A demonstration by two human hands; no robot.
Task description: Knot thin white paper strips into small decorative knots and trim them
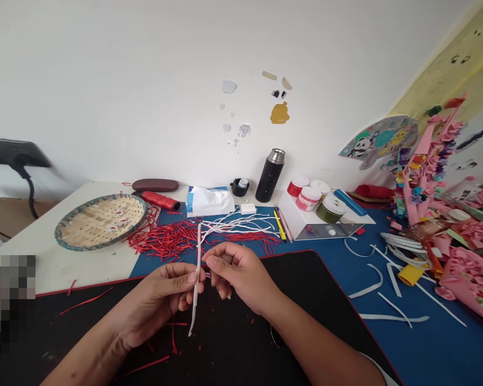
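Note:
A narrow white strip (pixel 196 292) stands nearly upright over the dark mat. My left hand (pixel 161 289) pinches it around its middle, between thumb and fingers. Just right of the strip, my right hand (pixel 243 273) has its thumb and forefinger closed together, the other fingers curled below. Whatever those fingertips hold is too small to make out. A thin purplish bit shows between the two hands. Behind them lie a heap of cut red cords (pixel 167 238) and a bundle of white cords (pixel 235 225).
The black mat (pixel 293 300) carries red scraps. A woven basket (pixel 100 222) and a red thread spool (pixel 161 201) stand left. Behind are a black flask (pixel 270 176) and a white box (pixel 306 228) bearing several jars. White strips (pixel 366 284) and pink paper flowers (pixel 467 273) lie right.

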